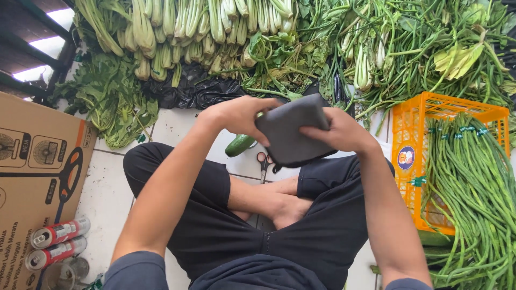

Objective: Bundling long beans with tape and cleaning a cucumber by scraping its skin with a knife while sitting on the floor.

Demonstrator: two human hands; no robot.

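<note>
Grey flat pouch (pixel 293 131) gripped between both hands (pixel 242 115), above cucumber (pixel 239 145), scissors (pixel 263 161).

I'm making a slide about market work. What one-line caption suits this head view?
Seated cross-legged on tiles, left hand and right hand hold a dark grey pouch before leafy greens.

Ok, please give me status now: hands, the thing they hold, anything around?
Left hand and right hand both grip the grey pouch. Held above lap. Cucumber and scissors on floor below.
</note>
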